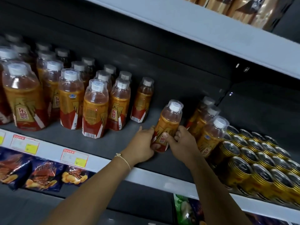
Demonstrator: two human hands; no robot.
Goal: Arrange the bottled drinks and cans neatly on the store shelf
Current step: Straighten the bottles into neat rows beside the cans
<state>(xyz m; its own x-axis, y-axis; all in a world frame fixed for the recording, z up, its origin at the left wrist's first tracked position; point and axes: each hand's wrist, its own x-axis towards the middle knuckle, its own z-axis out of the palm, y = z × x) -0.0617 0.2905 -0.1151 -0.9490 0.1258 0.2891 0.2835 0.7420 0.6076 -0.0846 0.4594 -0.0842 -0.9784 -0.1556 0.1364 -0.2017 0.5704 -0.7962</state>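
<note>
Both hands, left hand [143, 142] and right hand [183, 142], clasp the bottle [168, 125]; slide it upright left of the cans [259, 163], label forward.

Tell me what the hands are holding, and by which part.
Both hands hold one orange drink bottle by its lower labelled body: left hand on its left side, right hand on its right side.

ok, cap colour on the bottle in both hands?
White cap, under a clear overcap; head view.
</note>
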